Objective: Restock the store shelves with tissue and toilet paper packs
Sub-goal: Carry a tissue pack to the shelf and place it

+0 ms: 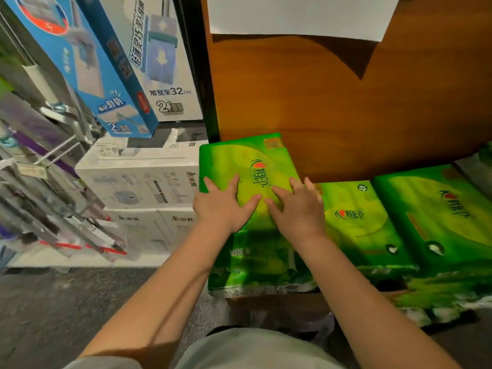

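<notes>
Both flat hands (262, 209) on green tissue pack (247, 161), lengthwise shelfward.

Green tissue pack (247, 166): glossy plastic film, smooth, slight wrinkles at edges. Neighbouring green packs (399, 217): same shiny wrap. Back panel (306, 107): wood-look, orange-brown, smooth, semi-matt. White sheet (298, 14) on it: matt paper. Blue mop box (87, 62) and white boxes (138, 179): printed cardboard, faint sheen. Floor (53, 310): dark, speckled, rough, matt.
</notes>
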